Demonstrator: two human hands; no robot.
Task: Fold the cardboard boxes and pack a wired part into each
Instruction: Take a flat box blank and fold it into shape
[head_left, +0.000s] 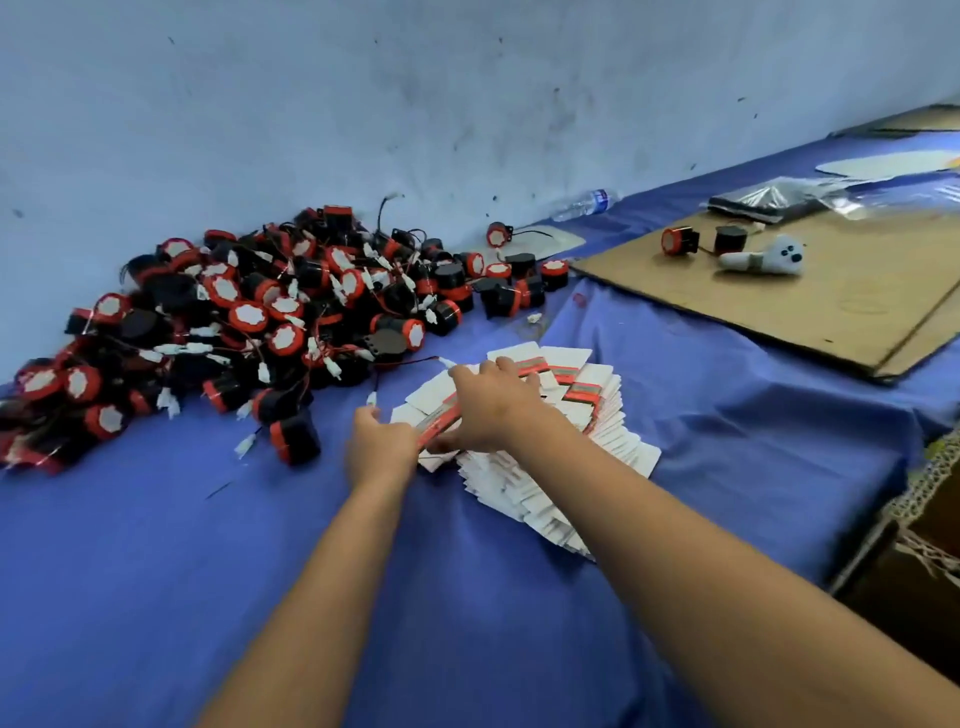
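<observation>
A fanned stack of flat white cardboard boxes (571, 452) with red and green print lies on the blue cloth at the centre. My right hand (493, 402) rests on top of the stack, fingers gripping one flat box (441, 415). My left hand (376, 441) holds the same box at its near left edge. A big heap of black and red wired parts (249, 322) with white connectors spreads from the left to the wall.
A brown cardboard sheet (810, 301) at the right carries two wired parts (680, 240) and a small white plush toy (769, 255). A plastic bottle (587, 203) lies by the wall. Plastic-wrapped packs sit far right. The table's right edge drops to boxes below.
</observation>
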